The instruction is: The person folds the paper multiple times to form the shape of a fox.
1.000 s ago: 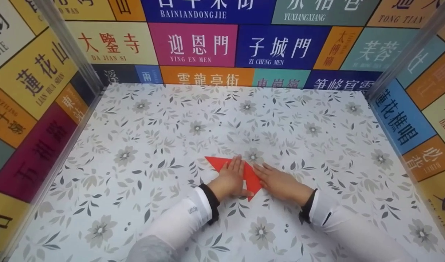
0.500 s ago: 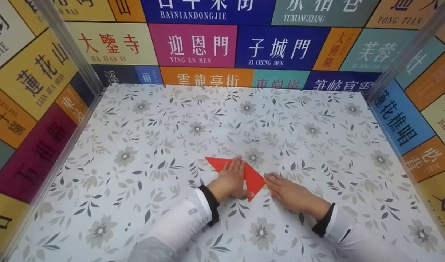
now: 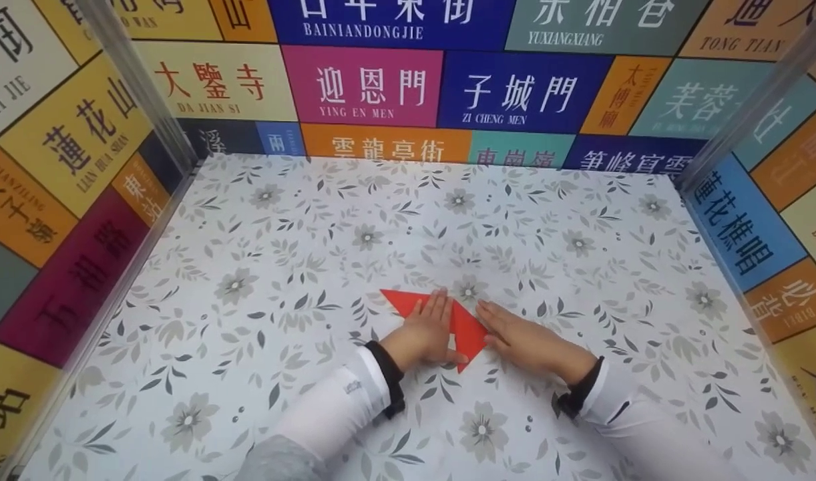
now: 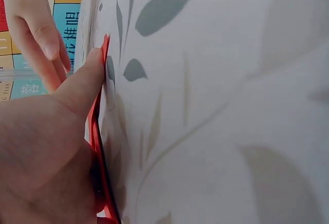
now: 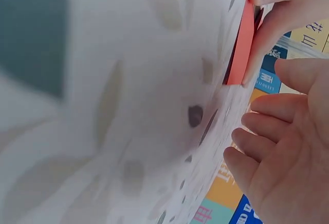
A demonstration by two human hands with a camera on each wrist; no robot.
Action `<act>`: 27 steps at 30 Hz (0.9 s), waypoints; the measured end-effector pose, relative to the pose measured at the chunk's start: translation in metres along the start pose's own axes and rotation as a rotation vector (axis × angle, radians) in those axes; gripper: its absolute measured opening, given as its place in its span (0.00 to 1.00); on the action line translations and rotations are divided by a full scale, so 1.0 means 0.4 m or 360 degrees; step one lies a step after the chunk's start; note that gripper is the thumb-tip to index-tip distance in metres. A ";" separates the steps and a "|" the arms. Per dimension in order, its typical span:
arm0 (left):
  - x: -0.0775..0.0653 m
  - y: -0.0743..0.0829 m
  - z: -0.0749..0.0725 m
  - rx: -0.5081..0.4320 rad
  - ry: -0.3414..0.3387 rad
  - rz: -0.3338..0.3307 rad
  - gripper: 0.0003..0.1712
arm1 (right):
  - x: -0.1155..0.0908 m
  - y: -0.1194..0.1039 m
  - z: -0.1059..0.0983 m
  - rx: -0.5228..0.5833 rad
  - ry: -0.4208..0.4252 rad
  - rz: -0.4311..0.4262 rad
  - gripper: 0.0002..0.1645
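A folded piece of red paper (image 3: 470,331) lies on the patterned tabletop, with pointed corners at its far left and near end. Across its middle rests my left hand (image 3: 423,335), fingers straight and flat, hiding part of the paper. In the left wrist view the left thumb (image 4: 85,82) presses near one tip of the paper. My right hand (image 3: 535,342) is at the paper's right edge, fingers extended. The right wrist view shows the right hand (image 5: 288,142) holding nothing, a small gap away from the paper (image 5: 242,49).
White cloth with grey flowers and leaves covers the table (image 3: 314,220). Panels of coloured signs (image 3: 361,87) stand along the back and both sides. Clear strips (image 3: 151,100) run up the back corners.
My right hand slid from the paper's upper right edge down to its right corner, then came back up beside that edge. The left hand stayed on the paper. The head view shifted slightly.
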State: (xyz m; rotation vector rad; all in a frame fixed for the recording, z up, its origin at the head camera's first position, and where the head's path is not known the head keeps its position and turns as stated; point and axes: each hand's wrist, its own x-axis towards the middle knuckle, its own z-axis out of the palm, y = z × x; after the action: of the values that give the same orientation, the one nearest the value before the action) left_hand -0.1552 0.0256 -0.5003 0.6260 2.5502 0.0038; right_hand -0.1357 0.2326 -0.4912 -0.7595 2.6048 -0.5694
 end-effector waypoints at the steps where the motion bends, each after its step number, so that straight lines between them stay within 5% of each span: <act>1: 0.001 0.000 0.001 -0.0003 0.0004 0.0007 0.63 | 0.009 -0.003 0.001 -0.0008 -0.0001 -0.0013 0.37; 11: 0.005 -0.003 0.021 -0.0034 0.0054 0.0030 0.64 | 0.075 -0.028 0.014 -0.0104 -0.0051 -0.0020 0.39; 27: 0.003 -0.011 0.021 0.0031 0.0087 0.0019 0.66 | 0.108 -0.034 0.046 -0.0277 -0.0135 -0.0126 0.39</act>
State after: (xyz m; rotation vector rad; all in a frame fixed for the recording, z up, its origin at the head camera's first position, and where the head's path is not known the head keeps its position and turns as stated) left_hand -0.1538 0.0214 -0.5086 0.6573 2.6016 0.0004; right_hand -0.1557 0.1923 -0.5103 -0.9236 2.5789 -0.3270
